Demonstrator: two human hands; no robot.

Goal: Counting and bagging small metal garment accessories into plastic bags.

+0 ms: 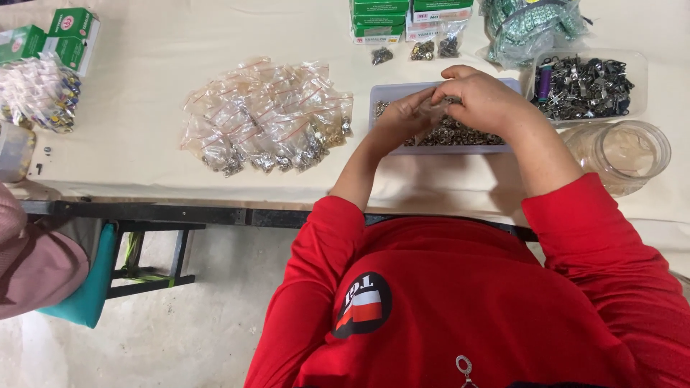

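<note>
Both my hands meet over a shallow tray of small metal rings on the counter.

My left hand (406,115) and right hand (483,100) are curled closed, pinching a small clear bag (435,109) between them above the grey tray (381,93), at about 1 o'clock from my chest. The bag is thin and crinkled; I cannot tell its contents. If my grip slips, I judge rings (460,135) could scatter. A pile of filled bags (269,118) lies at 11 o'clock.
</note>
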